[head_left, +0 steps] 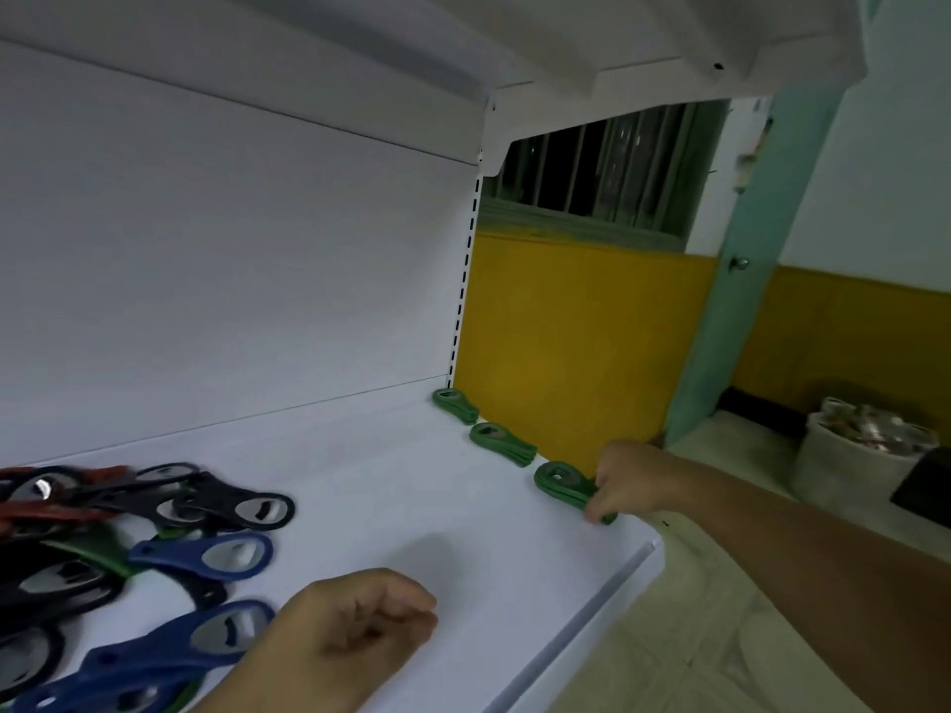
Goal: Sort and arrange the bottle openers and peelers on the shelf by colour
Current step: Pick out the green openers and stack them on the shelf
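Three small stacks of green bottle openers run in a line along the right edge of the white shelf (386,481). Far stack (455,405) sits in the back right corner, close to the back panel (231,249). Middle stack (502,441) lies just in front of it, apart from it. Near stack (563,483) comes next toward the front, round heads pointing inward and handles toward the edge. Right hand (625,483) reaches in from the right side, fingers curled down over the handle end of the near stack and pinching it against the shelf surface. Left hand (360,617) rests near the front edge, about midway along, fingers loosely curled in, holding nothing. Mixed pile (128,558) is heaped at the left end of the shelf, well apart from the green line: black opener (236,504) on the pile's right fringe, blue opener (206,553) just in front of it, more blue ones toward the front left corner, red handles (51,506) further left, a strip of green showing underneath. Metal insets glint in several heads. Past the right edge: a yellow wall (566,326), a barred window (592,167) above it, a teal door (746,280), and a white bag (854,455) on the floor.
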Demonstrator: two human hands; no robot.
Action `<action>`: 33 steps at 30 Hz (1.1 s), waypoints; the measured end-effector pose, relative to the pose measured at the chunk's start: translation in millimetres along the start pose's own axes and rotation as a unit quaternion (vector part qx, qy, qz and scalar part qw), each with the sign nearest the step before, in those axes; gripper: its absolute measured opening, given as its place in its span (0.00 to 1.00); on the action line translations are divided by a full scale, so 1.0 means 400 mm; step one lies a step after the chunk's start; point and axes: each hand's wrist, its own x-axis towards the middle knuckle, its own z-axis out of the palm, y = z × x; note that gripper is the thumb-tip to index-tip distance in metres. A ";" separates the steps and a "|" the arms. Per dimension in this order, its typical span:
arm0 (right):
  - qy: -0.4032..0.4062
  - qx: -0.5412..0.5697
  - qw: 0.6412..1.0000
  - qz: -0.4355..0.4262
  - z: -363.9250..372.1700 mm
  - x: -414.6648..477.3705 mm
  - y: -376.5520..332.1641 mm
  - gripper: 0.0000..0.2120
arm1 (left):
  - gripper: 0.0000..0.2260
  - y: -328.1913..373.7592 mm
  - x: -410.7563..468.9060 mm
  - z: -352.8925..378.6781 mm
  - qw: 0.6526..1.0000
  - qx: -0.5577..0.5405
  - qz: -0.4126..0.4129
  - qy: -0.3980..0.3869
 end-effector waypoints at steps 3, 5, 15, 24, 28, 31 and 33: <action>-0.022 -0.059 0.998 0.015 -0.013 0.025 -0.016 0.27 | 0.14 -0.001 0.004 -0.004 1.000 0.001 -0.006 -0.010; -0.036 -0.095 0.995 0.016 -0.020 0.033 -0.030 0.26 | 0.15 -0.002 0.004 -0.005 1.000 0.001 -0.007 -0.017; 0.053 -0.179 0.981 -0.046 -0.046 0.005 -0.105 0.26 | 0.08 0.011 -0.004 -0.005 1.000 -0.017 0.010 -0.017; 0.031 0.089 0.965 -0.246 0.161 -0.037 -0.393 0.08 | 0.09 0.015 -0.034 -0.012 0.991 0.065 0.088 0.081; 0.074 0.157 0.942 -0.288 0.203 0.023 -0.577 0.06 | 0.09 0.027 -0.052 -0.029 0.956 0.131 0.184 0.187; 0.121 0.208 0.917 -0.318 0.221 0.037 -0.707 0.05 | 0.09 0.027 -0.056 -0.039 0.941 0.117 0.202 0.243; 0.109 0.221 0.910 -0.335 0.247 0.033 -0.758 0.08 | 0.08 0.020 -0.052 -0.039 0.936 0.105 0.182 0.282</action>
